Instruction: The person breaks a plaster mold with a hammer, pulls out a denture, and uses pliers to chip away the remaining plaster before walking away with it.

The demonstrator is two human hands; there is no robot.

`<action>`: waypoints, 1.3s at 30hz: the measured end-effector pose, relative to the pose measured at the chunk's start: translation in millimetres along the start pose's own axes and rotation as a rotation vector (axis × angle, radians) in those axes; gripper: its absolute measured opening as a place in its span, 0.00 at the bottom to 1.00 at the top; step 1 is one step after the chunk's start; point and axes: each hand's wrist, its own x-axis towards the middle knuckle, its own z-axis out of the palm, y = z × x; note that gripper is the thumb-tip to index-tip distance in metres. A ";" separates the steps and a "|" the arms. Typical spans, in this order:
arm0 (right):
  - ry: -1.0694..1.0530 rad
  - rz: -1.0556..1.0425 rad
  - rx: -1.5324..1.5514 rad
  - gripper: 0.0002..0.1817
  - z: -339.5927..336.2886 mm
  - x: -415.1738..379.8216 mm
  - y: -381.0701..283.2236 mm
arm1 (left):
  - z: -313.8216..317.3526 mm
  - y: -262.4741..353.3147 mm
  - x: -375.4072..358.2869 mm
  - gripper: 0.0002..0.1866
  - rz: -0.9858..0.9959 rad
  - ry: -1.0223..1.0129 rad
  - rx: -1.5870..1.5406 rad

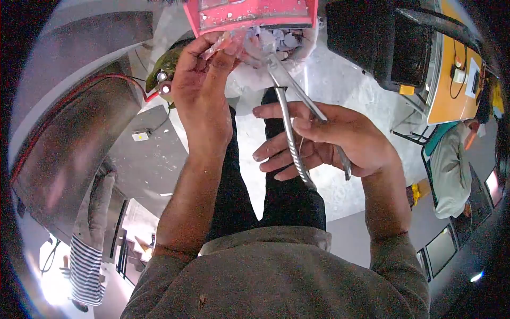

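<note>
My left hand pinches a small pinkish, partly see-through piece between thumb and fingers; its exact kind I cannot make out. My right hand holds a pair of silver metal pliers, the handles lying between thumb and palm with the fingers spread loosely. The handles are apart, and the jaws point up and away from me. Below the jaws is a pale, see-through bin or bag filled with whitish and bluish scraps. A pink tray, dusted with white bits, sits just beyond it.
On the left is a dark bench with a red cable along it. A black case and an orange-topped table stand at the right. Another person sits at far right; a person in stripes is at lower left.
</note>
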 end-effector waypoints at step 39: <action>0.394 -0.723 0.107 0.11 -10.5 74.3 3.1 | -6.4 10.9 -3.6 0.13 -0.384 -0.014 -0.363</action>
